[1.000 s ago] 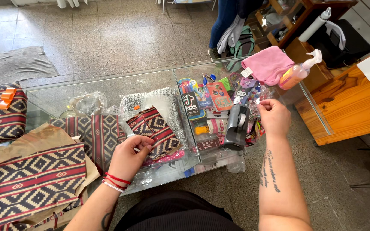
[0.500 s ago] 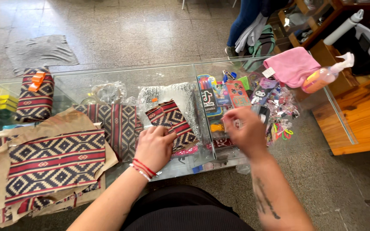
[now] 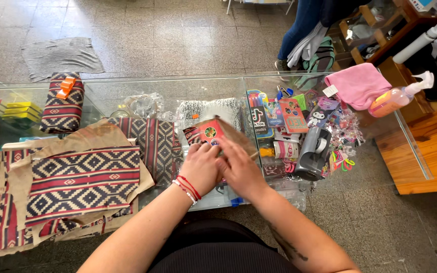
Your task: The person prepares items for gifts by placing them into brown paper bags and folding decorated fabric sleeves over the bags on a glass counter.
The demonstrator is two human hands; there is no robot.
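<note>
Both my hands meet over the middle of the glass counter (image 3: pixel 127 86). My left hand (image 3: pixel 201 168), with red and white bracelets on its wrist, and my right hand (image 3: pixel 242 171) together grip a small patterned fabric piece (image 3: pixel 209 132) in red, black and white, with a round sticker on it. The piece is tilted up off the glass and its brown paper backing (image 3: pixel 238 137) shows on the right side. My fingers cover its lower edge.
Larger patterned fabric pieces on brown paper (image 3: pixel 79 182) lie at the left, with a rolled one (image 3: pixel 62 103) behind them. A grey tape dispenser (image 3: pixel 313 150), small colourful packets (image 3: pixel 292 114), a pink cloth (image 3: pixel 357 83) and a spray bottle (image 3: pixel 395 99) crowd the right. A person's legs (image 3: pixel 302 28) stand beyond the counter.
My right hand has come left from the small items by the tape dispenser and joined my left hand. The small patterned piece has been lifted and tilted up from the glass.
</note>
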